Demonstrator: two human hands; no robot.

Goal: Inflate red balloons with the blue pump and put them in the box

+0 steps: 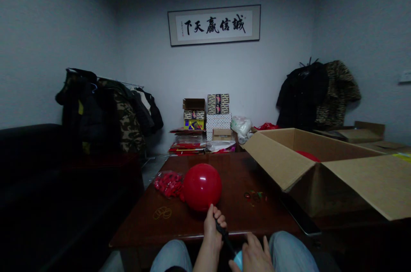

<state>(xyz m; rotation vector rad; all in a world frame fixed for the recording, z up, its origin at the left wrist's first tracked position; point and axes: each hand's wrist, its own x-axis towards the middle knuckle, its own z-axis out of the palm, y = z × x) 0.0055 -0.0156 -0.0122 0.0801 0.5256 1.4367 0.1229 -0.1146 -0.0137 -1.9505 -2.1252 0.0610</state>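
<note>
A round, inflated red balloon [202, 187] stands over the middle of the brown table. My left hand [213, 225] is closed round its neck, where it meets the black nozzle of a hand balloon pump [227, 240]. Down by my lap, my right hand [255, 255] is on the pump's light blue part [238, 259], thumb on one side and fingers on the other; the rest of the pump is hidden. Left of the balloon lies a clear bag of uninflated red balloons [168, 183]. Yellowish rubber bands [162, 213] rest nearer to me.
An open cardboard box [321, 177] with something red inside stands at the right, its flaps spreading outward. Beside it lies a dark flat phone-like object [300, 216]. Small coloured bands [256, 196] are on the table [141, 229]. Stacked boxes [218, 124] stand behind it.
</note>
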